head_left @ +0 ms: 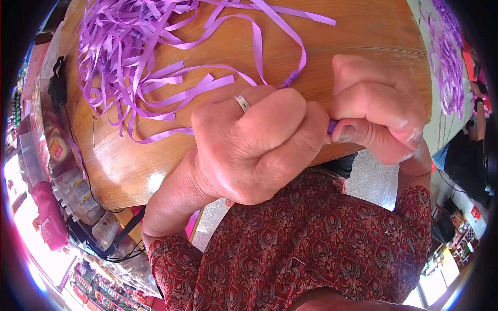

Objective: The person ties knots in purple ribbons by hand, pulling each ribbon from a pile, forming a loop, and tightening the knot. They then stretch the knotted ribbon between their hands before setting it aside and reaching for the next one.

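Observation:
My left hand (pixel 254 145), with a ring on one finger, is closed in a fist above the near part of the wooden table. Beside it my right hand (pixel 381 106) is closed too, thumb pressed against the curled fingers. Between the two hands shows a short bit of purple ribbon (pixel 332 126), pinched at its ends; the rest of it is hidden by the fingers. Just beyond my left fist lies a knotted purple piece (pixel 291 78). Lilac ribbon strands run from behind that fist to a big tangled pile of ribbons (pixel 119 46) at the far left.
The wooden table (pixel 373 26) has a curved edge close to my body. More purple ribbons (pixel 448 67) hang over a pale surface at the far right. On the left are a black cable (pixel 85 179), clear plastic containers (pixel 78 189) and a pink bag (pixel 49 215).

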`<action>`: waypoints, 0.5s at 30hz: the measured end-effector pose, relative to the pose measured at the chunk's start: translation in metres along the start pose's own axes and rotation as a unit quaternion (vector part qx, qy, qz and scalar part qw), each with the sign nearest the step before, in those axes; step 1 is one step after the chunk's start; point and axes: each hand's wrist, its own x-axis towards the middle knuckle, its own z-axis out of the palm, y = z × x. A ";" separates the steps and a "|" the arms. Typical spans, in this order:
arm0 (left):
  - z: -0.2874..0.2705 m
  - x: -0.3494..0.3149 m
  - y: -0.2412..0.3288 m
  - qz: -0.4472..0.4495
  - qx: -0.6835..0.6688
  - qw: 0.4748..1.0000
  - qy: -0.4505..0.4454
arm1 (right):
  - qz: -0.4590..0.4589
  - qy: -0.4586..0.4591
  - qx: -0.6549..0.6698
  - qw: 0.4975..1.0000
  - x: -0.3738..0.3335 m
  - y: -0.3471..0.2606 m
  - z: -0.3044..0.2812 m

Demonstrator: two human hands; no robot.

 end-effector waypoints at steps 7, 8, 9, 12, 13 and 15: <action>0.009 -0.006 -0.002 0.061 0.023 0.997 0.048 | 0.120 -0.011 0.152 0.981 -0.004 -0.006 0.004; 0.009 -0.007 -0.002 0.072 0.027 0.995 0.057 | 0.156 -0.020 0.177 0.972 -0.004 -0.007 0.004; 0.010 -0.007 -0.002 0.071 0.026 0.996 0.057 | 0.157 -0.020 0.178 0.971 -0.005 -0.008 0.005; 0.007 -0.004 0.000 0.077 0.039 0.994 0.065 | 0.206 0.019 0.215 0.954 -0.007 -0.011 0.012; 0.003 -0.003 0.002 0.031 0.033 0.999 0.031 | 0.242 0.038 0.248 0.937 -0.005 -0.013 0.014; 0.002 -0.002 0.002 -0.011 0.026 1.000 -0.003 | 0.277 0.060 0.275 0.919 -0.002 -0.016 0.013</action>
